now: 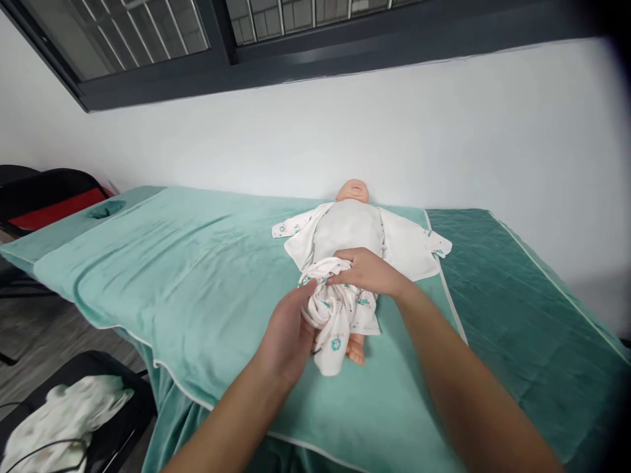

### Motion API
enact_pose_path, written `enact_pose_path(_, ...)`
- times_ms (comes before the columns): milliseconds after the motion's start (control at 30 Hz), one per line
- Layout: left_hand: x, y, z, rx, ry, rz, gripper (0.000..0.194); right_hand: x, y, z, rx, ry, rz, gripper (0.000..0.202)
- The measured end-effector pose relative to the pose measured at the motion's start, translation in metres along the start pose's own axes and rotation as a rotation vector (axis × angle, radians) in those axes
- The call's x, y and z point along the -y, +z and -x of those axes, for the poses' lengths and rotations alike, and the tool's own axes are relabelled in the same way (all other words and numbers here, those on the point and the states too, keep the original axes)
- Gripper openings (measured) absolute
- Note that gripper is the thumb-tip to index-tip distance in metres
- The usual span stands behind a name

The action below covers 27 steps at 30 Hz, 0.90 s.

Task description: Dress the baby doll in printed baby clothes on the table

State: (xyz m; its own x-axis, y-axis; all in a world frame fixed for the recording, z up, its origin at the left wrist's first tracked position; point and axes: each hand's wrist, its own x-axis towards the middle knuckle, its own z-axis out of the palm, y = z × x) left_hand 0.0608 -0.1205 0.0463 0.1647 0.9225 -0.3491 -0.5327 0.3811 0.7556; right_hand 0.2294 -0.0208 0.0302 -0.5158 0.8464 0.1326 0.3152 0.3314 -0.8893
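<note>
A baby doll lies on its back, head toward the wall. An unfastened white baby shirt with patterned cuffs is spread under its arms, and a pale layer covers its torso. Over the doll's legs are white printed baby pants, bunched at one leg, with a bare foot showing beside the hanging cloth. My left hand grips the bunched cloth from the left, thumb on top. My right hand holds the upper edge of the same cloth with its fingertips. The doll's other foot is hidden.
A teal cover drapes the padded table, with a darker teal sheet at the right. White cloths lie on a black chair at lower left. A face hole is at the table's left end. Behind stands a white wall.
</note>
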Motion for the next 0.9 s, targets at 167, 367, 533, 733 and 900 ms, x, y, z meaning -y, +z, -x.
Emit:
enact_pose_path(167, 0.009, 0.006, 0.027, -0.042, 0.053, -0.007, 0.033, 0.000, 0.000, 0.000, 0.078, 0.040, 0.116, 0.027)
enact_pose_path(367, 0.018, 0.013, 0.044, -0.189, 0.041, 0.131, 0.027, 0.002, 0.001, 0.000, 0.115, 0.030, 0.244, 0.030)
enact_pose_path(533, 0.029, 0.012, 0.058, -0.240, 0.065, 0.161, 0.029, 0.007, 0.001, 0.002, 0.133, -0.005, 0.342, 0.029)
enact_pose_path(733, 0.042, -0.002, 0.071, -0.384, 0.076, 0.148, 0.028, 0.010, 0.002, 0.006, 0.246, 0.047, 0.355, 0.019)
enact_pose_path(900, 0.059, -0.012, 0.071, -0.492, 0.073, 0.149, 0.028, 0.009, 0.000, 0.007, 0.308, 0.089, 0.312, 0.017)
